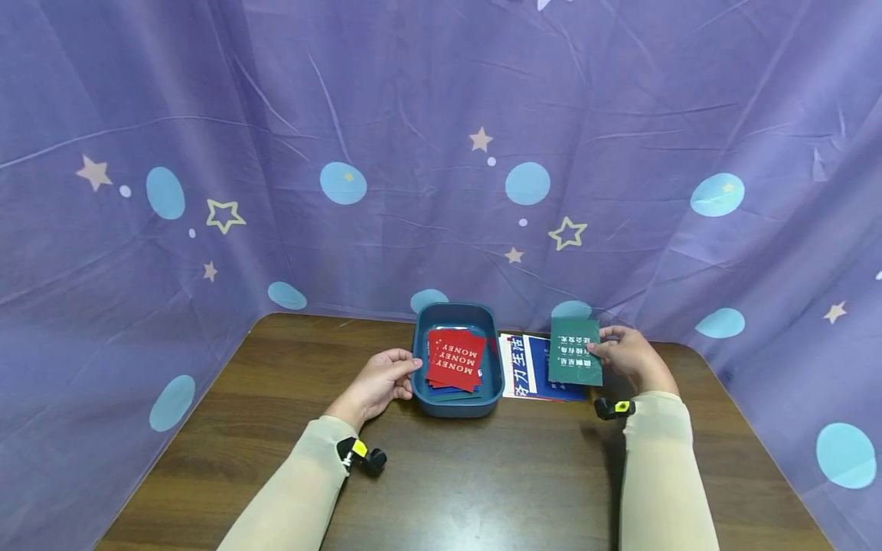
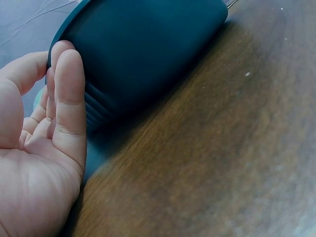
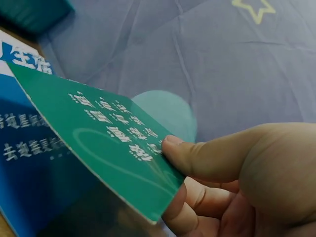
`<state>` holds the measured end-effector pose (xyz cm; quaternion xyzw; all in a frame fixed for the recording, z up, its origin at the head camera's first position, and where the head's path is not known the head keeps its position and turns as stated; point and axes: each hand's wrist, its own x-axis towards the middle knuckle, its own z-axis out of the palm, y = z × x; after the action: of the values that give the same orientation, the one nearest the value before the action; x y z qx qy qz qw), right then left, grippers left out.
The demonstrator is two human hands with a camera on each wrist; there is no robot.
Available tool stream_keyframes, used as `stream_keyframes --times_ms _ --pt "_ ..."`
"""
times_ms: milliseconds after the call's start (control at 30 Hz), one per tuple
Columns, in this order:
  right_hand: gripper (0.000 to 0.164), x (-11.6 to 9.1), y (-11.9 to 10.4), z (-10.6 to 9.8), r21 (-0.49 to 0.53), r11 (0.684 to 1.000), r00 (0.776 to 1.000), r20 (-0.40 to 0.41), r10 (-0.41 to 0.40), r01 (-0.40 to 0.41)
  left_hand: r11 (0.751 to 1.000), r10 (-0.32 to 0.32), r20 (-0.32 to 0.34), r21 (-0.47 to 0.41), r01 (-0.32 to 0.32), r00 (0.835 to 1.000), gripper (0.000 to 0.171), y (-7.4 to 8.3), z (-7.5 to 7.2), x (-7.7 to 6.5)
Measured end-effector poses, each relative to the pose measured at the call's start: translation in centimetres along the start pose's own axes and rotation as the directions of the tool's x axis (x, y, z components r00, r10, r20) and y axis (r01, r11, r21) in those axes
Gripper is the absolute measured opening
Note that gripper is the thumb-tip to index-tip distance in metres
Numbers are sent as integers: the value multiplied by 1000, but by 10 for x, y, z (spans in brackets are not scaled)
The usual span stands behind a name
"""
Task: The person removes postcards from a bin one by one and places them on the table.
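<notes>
A green card (image 1: 576, 352) with white printed characters is pinched by its right edge between the thumb and fingers of my right hand (image 1: 630, 357). It hovers over a blue card (image 1: 539, 370) and other printed cards lying on the table right of the bin. My left hand (image 1: 377, 385) grips the left rim of a dark teal plastic bin (image 1: 458, 409), thumb at the rim and fingers against the outer wall (image 2: 138, 54). Inside the bin, red cards (image 1: 456, 360) reading MONEY lie on top of blue and green ones.
The bin and cards stand near the back of a brown wooden table (image 1: 441, 482). Behind and at both sides hangs a purple curtain (image 1: 413, 153) with stars and blue dots. The curtain meets the table's back edge close behind the bin.
</notes>
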<state>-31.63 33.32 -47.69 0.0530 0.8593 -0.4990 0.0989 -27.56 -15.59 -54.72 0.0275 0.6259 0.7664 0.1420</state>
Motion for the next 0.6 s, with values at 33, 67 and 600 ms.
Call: stream_keyframes --times_ms 33,67,600 --pt "52 2 3 0 -27 1000 1000 6 2 -1 1000 -1 0 0 1 1000 9 0 0 0" --pt "54 4 6 0 -50 999 1000 16 2 -1 1000 -3 -3 -3 3 1000 9 0 0 -1" --pt "44 16 11 23 -233 972 999 44 -3 13 1000 -6 -6 -6 6 1000 9 -1 0 1"
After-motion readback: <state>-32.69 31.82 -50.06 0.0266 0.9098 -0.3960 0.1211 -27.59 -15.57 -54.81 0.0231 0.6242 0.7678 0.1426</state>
